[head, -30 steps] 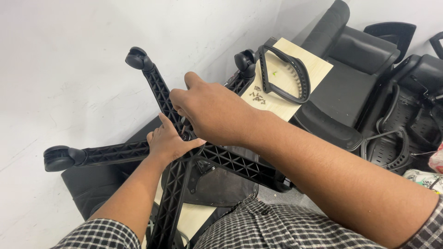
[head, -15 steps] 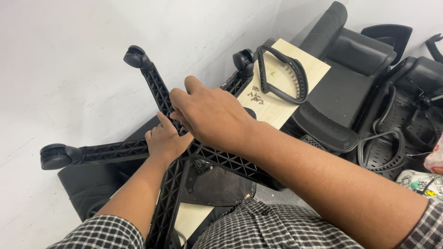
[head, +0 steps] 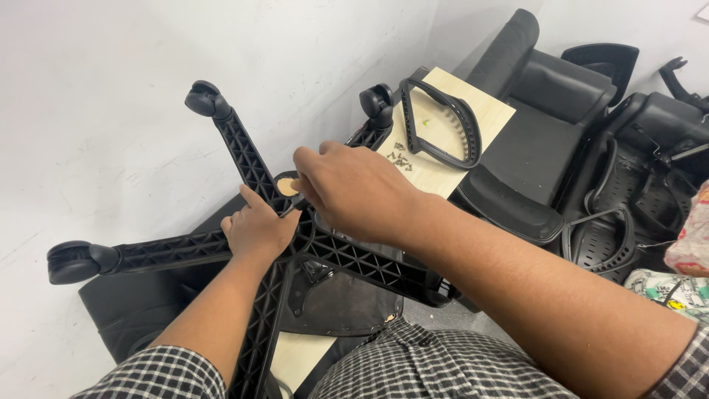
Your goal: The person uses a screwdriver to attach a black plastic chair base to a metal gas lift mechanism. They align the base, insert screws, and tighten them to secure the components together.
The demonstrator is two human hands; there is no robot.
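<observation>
A black five-armed chair base lies upside down across my lap, its ribbed arms ending in castors. My left hand rests on the hub, fingers curled around it. My right hand reaches over from the right, fingertips pinched at a small round black ring at the hub's centre. Under the base lies a black metal seat plate.
A light wooden board with a black armrest loop leans behind the base. Black chair cushions and parts pile up at the right. A white wall stands at the left. Printed packaging sits at the far right.
My right hand has slid right and down off the hub, uncovering the round ring at the centre. The camera has shifted a little; the base sits lower in the picture.
</observation>
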